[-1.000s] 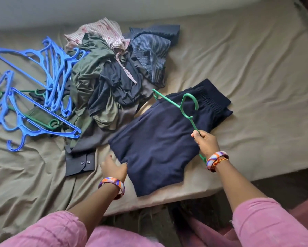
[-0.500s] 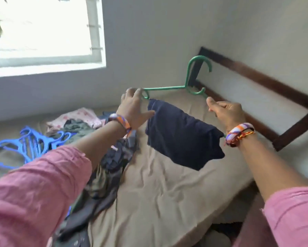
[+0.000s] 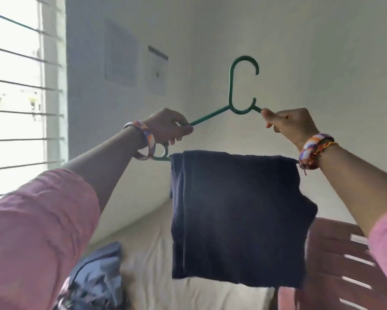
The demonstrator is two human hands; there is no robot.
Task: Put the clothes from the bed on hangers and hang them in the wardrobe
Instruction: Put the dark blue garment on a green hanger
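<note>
Item: navy garment (image 3: 232, 215), folded over the bar of a green hanger (image 3: 232, 95), raised above the bed (image 3: 156, 253). The hanger's sloping arms are gripped by the left hand (image 3: 168, 128) and right hand (image 3: 291, 126). Hanging in the wardrobe is judged outstanding; further clothes (image 3: 94, 278) remain on the bed.

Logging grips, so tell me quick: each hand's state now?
Left hand: grips the green hanger.
Right hand: grips the same hanger.
</note>
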